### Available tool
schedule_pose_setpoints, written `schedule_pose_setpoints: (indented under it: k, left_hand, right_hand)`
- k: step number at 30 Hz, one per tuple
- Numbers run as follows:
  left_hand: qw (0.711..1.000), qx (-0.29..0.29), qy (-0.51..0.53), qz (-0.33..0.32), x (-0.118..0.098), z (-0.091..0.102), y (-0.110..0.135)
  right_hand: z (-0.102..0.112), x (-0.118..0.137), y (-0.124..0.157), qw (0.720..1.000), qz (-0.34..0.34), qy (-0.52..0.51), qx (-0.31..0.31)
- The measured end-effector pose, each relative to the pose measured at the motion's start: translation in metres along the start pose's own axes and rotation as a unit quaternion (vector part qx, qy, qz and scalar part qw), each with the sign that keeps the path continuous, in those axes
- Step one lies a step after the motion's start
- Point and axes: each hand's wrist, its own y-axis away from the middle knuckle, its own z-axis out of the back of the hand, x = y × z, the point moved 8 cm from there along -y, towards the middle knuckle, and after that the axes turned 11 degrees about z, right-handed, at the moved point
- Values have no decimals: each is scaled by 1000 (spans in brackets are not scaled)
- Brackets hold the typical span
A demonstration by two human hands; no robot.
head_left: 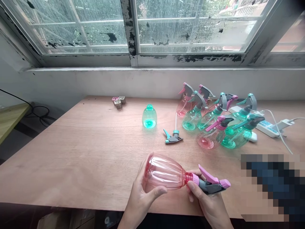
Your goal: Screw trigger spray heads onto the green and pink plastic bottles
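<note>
Brown table (71,159) with visible wood grain, bearing an open-necked green bottle (149,117), set upright. To the left of the green bottle and slightly farther back, three small boxy pieces (118,103) in a close group, one with a pink rim. Just right of the green bottle and a little nearer, a teal-and-gray spray head (175,137), lying loose, straw (176,121) pointing backward. Farther right of the green bottle, standing pink and green spray bottles (211,141), perhaps eight, overlap obscuring the count. Well right of the green bottle, a white power strip (268,128).
</note>
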Motion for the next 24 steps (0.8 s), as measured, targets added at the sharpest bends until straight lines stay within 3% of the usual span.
schedule_pose_setpoints:
  k: [6, 10, 13, 19, 24]
  left_hand:
    - [995, 6, -96, -29, -6, -7, 6]
    - [999, -5, -34, 7, -3, -6, 5]
    - [999, -30, -14, 3, -9, -5, 3]
    - [1000, -17, -21, -3, -10, -7, 3]
    - [997, -15, 77, -1, -6, -1, 4]
  right_hand:
    - [9, -7, -5, 1000, 6, -12, -14]
    - [11, -2, 0, 997, 19, 60, -52]
    - [4, 3, 0, 995, 24, 97, -28]
    - [7, 1, -2, 998, 2, 51, -39]
    - [4, 4, -1, 996, 6, 94, -11]
